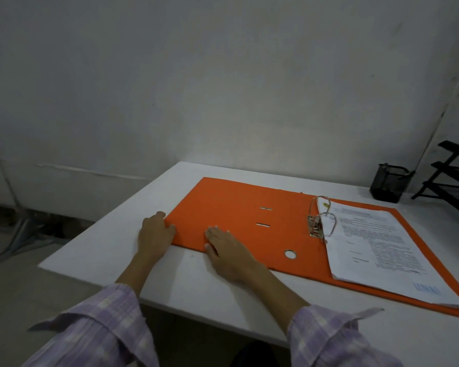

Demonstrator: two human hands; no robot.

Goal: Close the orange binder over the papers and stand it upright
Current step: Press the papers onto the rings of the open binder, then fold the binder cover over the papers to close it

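The orange binder (236,210) lies flat and wide open on the white table (196,282). A stack of printed papers (376,250) sits on its right half, threaded on the metal ring mechanism (319,221). My left hand (155,231) rests at the near left corner of the open cover, fingers curled onto its edge. My right hand (227,250) lies flat on the cover's near edge, fingers spread on the orange surface and thumb at the edge. Neither hand has lifted the cover.
A black mesh pen holder (388,182) stands at the table's back right. A black tiered rack (453,178) stands beside it at the right edge. A grey wall runs behind the table. The table's left edge drops to the floor.
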